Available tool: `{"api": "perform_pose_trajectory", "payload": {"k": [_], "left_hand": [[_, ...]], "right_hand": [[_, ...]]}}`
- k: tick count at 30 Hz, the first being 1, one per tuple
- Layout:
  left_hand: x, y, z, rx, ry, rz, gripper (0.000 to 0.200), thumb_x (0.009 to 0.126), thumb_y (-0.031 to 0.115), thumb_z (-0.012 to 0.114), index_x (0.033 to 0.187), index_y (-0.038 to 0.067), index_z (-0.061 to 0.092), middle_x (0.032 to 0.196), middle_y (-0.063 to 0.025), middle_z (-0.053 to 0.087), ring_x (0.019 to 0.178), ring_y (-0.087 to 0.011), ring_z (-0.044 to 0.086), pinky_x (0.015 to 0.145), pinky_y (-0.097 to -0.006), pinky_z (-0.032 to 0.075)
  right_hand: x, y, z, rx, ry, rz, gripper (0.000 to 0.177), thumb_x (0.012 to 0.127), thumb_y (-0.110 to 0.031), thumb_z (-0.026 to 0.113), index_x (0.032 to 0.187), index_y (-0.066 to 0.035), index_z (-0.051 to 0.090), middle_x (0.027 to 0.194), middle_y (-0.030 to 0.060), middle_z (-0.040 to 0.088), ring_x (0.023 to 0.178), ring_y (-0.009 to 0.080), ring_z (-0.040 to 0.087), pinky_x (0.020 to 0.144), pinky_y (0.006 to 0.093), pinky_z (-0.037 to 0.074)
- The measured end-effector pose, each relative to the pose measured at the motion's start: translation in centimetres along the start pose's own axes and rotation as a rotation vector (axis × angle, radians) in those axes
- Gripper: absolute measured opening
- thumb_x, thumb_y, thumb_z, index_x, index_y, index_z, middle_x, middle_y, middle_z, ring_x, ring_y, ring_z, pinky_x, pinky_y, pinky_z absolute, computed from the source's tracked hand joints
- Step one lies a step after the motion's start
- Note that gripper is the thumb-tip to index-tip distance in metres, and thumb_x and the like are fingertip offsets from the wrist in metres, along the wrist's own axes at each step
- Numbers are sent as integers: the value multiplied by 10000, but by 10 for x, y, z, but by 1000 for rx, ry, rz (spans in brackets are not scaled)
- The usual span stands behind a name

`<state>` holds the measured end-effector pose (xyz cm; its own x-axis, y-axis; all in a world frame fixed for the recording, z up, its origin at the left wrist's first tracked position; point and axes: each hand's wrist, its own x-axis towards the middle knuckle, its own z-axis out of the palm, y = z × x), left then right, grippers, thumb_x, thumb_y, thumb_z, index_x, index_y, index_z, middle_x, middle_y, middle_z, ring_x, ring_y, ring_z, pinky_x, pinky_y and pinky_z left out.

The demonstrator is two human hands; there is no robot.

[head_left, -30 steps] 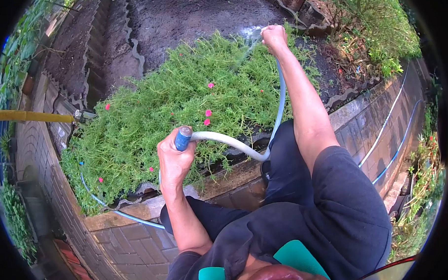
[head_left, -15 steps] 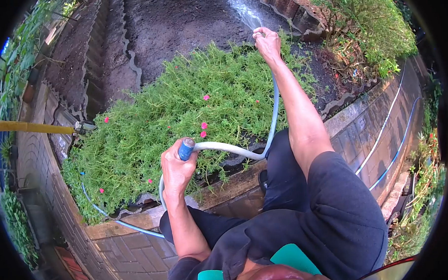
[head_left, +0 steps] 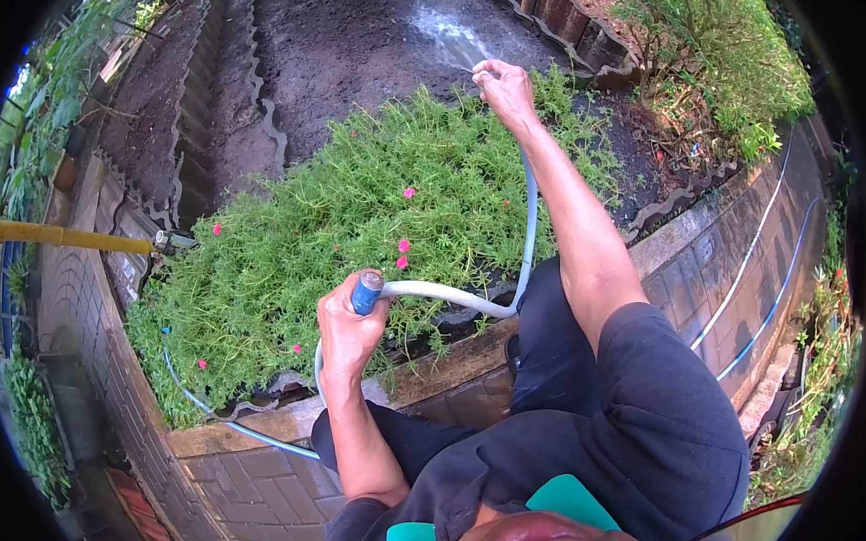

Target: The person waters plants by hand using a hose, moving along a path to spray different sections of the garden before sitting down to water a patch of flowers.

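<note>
Left grip: we find the left grip point(head_left: 350, 332) clenched around a blue cylindrical piece point(head_left: 367, 293), its grey end facing up, with the pale hose point(head_left: 443, 292) held at the same spot. We cannot tell whether the two are joined.
Right grip: we find the right grip point(head_left: 507, 93) reaching out over the far edge of the plants, fingers pinched at the hose's outlet. The outlet itself is hidden by the fingers.
Hose: we observe it bowing rightward from the left grip, bending beside the right knee point(head_left: 549, 305), then rising to the right grip. A further length hangs below the left grip, partly behind the wrist.
Water: we note spray point(head_left: 452, 36) leaving the right fingertips and striking dark soil point(head_left: 340, 54) beyond the plants.
Plants: we record a dense green bed point(head_left: 298, 237) with small pink flowers point(head_left: 404, 246), lying beneath and beyond both grips.
Border: we see a low kerb point(head_left: 210, 439) along the near side of the bed, with paving point(head_left: 259, 486) beside it.
Other lines: we note a blue tube point(head_left: 277, 444) crossing the kerb at left, and a white line point(head_left: 742, 255) and a blue line point(head_left: 773, 302) on the paving at right.
Left edge: we see a yellow pole point(head_left: 65, 236) ending in a grey fitting point(head_left: 173, 242) at the plants.
</note>
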<state>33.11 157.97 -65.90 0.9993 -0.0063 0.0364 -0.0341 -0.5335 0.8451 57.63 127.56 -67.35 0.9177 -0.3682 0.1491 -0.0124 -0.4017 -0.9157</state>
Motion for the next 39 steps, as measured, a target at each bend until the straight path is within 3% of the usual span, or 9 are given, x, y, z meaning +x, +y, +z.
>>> {"api": "perform_pose_trajectory", "payload": {"k": [23,26,29,32,39], "left_hand": [[-8,3,-9,-18,-3,-16,205,724,55,671,924,10,662,698,-161,629,630,-256,628,627,-348,487],[-8,-2,-8,26,-4,23,280,711,12,692,991,6,681,692,-50,647,635,-75,558,606,-264,472],[-9,1,-9,40,-12,40,273,713,15,692,986,4,681,700,-60,651,639,-79,566,610,-266,474],[-9,2,-8,27,10,53,208,719,64,673,920,12,662,719,-172,641,658,-301,645,637,-363,494],[-8,1,-8,20,-25,-44,249,728,34,669,975,3,669,702,-122,647,625,-148,612,622,-295,488]], "right_hand": [[-32,-20,40,-155,-218,-151,201,837,-118,528,925,-75,704,795,97,685,674,160,610,650,347,491],[-30,-19,30,-182,-109,-84,212,836,-127,516,927,-83,703,800,110,687,690,180,622,670,362,491],[-24,-10,25,-175,24,-96,224,838,-138,504,938,-101,700,801,119,688,698,194,631,682,372,488],[-19,-14,26,-145,66,-123,200,843,-138,528,951,-107,694,785,116,691,678,188,634,667,366,484],[-21,-33,19,-45,99,-162,164,861,-139,550,937,-89,687,659,85,650,584,155,596,560,336,449]]}}
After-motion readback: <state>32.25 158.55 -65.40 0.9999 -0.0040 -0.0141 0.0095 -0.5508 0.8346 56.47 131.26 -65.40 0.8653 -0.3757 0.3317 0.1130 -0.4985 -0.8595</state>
